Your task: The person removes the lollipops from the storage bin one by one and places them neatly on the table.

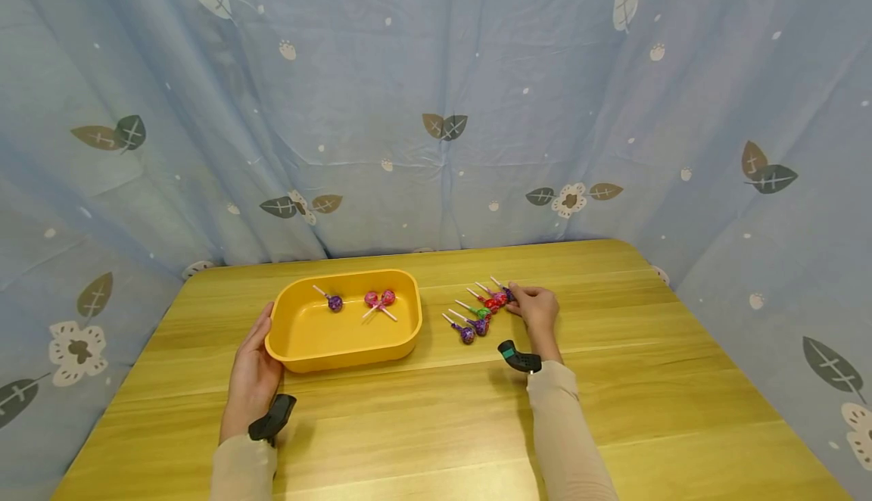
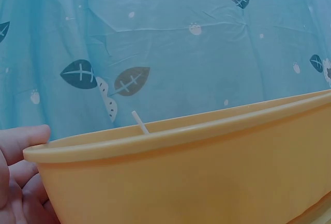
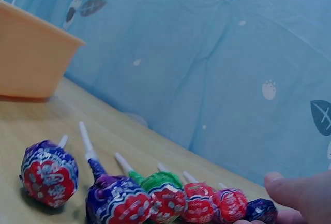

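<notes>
My left hand (image 1: 253, 368) holds the yellow plastic tray (image 1: 341, 357) at its left end. One fingertip lies over the rim in the left wrist view, while other fingers curl against the outer wall. On the table to the right, my right hand (image 1: 537, 310) has its fingertips at a dark purple lollipop (image 3: 261, 211), the farthest in a slanting row. Beside it in that row are pink and red lollipops (image 3: 198, 203), a green-and-red one (image 3: 164, 195) and two purple ones (image 3: 50, 174). Inside the tray lie a purple lollipop (image 1: 334, 303) and two pink ones (image 1: 388, 297) with crossed sticks.
The wood-grain table (image 1: 422, 440) carries everything. A blue curtain (image 1: 381, 92) with printed leaves hangs behind its far edge and along both sides. Each wrist wears a black camera mount (image 1: 272, 418).
</notes>
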### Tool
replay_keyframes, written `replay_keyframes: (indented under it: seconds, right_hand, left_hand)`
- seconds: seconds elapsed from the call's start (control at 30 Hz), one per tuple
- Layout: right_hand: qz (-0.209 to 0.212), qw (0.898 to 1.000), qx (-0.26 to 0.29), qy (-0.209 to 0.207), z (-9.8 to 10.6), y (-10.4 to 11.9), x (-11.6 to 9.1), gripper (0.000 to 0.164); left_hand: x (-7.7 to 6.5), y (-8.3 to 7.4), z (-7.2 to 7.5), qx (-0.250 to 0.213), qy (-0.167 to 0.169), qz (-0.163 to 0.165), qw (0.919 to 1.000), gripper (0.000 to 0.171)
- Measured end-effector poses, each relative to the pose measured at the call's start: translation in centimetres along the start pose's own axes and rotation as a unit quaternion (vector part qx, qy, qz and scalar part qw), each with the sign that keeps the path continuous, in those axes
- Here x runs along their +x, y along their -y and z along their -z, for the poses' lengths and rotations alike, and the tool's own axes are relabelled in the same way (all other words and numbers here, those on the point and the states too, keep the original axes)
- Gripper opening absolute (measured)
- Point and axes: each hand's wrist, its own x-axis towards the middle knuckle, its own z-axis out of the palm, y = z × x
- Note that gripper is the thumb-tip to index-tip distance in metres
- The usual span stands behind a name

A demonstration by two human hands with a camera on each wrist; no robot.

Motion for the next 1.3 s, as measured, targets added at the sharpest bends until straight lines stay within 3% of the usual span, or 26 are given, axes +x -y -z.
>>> replay_keyframes:
  seconds: [0.27, 0.4, 0.63, 0.77, 1.0, 1.2, 1.3]
  right_hand:
    - [-0.066, 0.997, 0.036, 0.012, 0.7, 1.3, 0.0, 0.044]
    - [-0.086, 0.994, 0.050, 0.037, 1.5, 2.2, -0.1, 0.049]
    - [-0.120, 0.983, 0.102, 0.091, 1.5, 3.5, -0.3, 0.052]
    - [-0.104, 0.980, 0.111, 0.132, 0.2, 4.2, -1.1, 0.051]
    - [-0.078, 0.969, 0.079, 0.218, -3.0, 4.6, -3.4, 0.047]
    - [-0.063, 0.961, 0.072, 0.259, -5.7, 5.3, -5.5, 0.041]
    - [-0.059, 0.955, 0.080, 0.278, -7.0, 6.0, -6.2, 0.041]
  left_hand:
    - [0.1, 0.0, 0.0, 0.002, 0.002, -0.001, 1.0000, 0.040]
    - [0.2, 0.0, -0.2, 0.004, 0.000, -0.001, 1.0000, 0.038]
    - [0.0, 0.0, -0.4, 0.015, -0.007, 0.004, 0.9998, 0.058]
    - [0.0, 0.0, -0.4, 0.025, -0.008, 0.002, 0.9997, 0.056]
    - [0.1, -0.1, -0.4, 0.015, -0.018, 0.001, 0.9997, 0.045]
    - [0.1, -0.1, -0.5, 0.039, -0.023, -0.003, 0.9990, 0.044]
    - [0.0, -0.1, -0.6, 0.028, -0.021, 0.001, 0.9994, 0.045]
